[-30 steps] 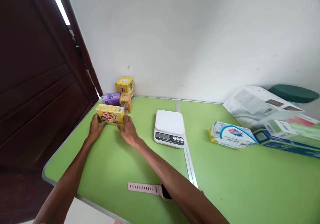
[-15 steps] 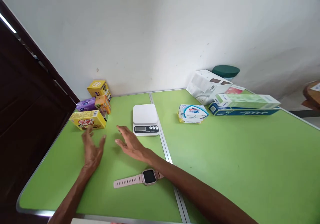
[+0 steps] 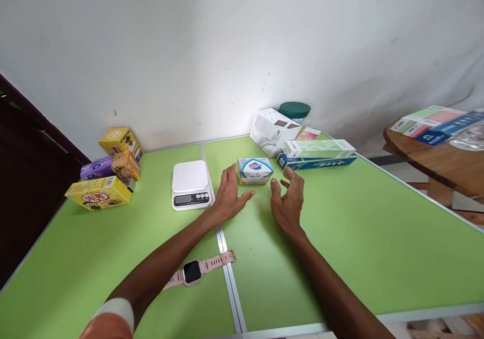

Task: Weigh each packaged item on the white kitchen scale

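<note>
My left hand (image 3: 229,195) and my right hand (image 3: 289,203) hover open over the green table (image 3: 359,228), fingers spread, on either side of a small white and blue box (image 3: 254,170). Neither hand touches the box; both are a little short of it. A white kitchen scale (image 3: 190,184) stands just left of my left hand. A pink smartwatch (image 3: 198,270) lies on the table under my left forearm.
At the far left sit a yellow snack box (image 3: 98,193), a purple pack (image 3: 96,168) and two small yellow-orange cartons (image 3: 121,150). Long green and blue boxes (image 3: 317,155), a white box (image 3: 273,131) and a green lid are at the back. A wooden table (image 3: 431,150) stands right.
Both hands left the yellow snack box on the left, swept right across the table past the scale, and now flank the white and blue box. The view turned right as well.
</note>
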The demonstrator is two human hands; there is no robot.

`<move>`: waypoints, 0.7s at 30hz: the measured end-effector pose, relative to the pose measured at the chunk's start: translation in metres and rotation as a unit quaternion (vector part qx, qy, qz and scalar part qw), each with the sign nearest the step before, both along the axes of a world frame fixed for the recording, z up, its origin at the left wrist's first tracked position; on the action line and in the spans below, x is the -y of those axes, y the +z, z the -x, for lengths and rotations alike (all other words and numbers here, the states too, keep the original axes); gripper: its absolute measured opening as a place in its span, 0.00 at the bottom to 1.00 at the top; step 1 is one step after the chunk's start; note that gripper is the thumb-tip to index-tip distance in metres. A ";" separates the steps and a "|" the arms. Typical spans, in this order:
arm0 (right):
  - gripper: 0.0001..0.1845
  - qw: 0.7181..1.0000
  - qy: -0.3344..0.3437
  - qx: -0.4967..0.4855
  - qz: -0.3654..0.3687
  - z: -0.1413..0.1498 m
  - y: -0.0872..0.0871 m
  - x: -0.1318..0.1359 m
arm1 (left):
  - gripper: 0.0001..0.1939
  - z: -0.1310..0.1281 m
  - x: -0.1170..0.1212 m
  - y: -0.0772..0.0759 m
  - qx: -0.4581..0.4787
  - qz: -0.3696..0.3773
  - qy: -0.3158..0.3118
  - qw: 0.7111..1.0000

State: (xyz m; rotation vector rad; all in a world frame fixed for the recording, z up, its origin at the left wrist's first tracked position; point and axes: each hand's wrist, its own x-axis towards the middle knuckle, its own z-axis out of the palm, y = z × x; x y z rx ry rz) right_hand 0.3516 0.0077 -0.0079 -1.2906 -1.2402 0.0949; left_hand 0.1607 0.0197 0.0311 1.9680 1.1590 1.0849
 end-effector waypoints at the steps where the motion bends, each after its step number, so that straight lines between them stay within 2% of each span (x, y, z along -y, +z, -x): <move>1: 0.32 1.000 -0.006 -0.018 0.021 -0.009 -0.006 -0.008 | 0.54 -0.011 -0.013 0.000 -0.004 0.016 0.008 1.000; 4: 0.37 0.994 0.017 -0.065 0.085 -0.020 -0.016 -0.028 | 0.61 -0.031 -0.046 -0.003 -0.008 0.066 0.033 0.997; 8: 0.39 0.989 0.066 -0.065 0.118 -0.012 -0.010 -0.038 | 0.58 -0.036 -0.068 -0.009 -0.004 0.086 0.039 0.996; 12: 0.39 0.984 0.107 -0.044 0.133 -0.001 0.006 -0.027 | 0.52 -0.028 -0.068 -0.006 -0.006 0.085 0.045 0.995; 17: 0.37 0.983 0.141 -0.065 0.096 0.028 0.022 -0.019 | 0.47 0.003 -0.062 0.014 -0.015 0.013 0.060 0.998; 21: 0.42 0.980 0.149 -0.091 0.099 0.057 0.025 -0.027 | 0.41 0.029 -0.062 0.027 -0.039 0.007 0.068 0.997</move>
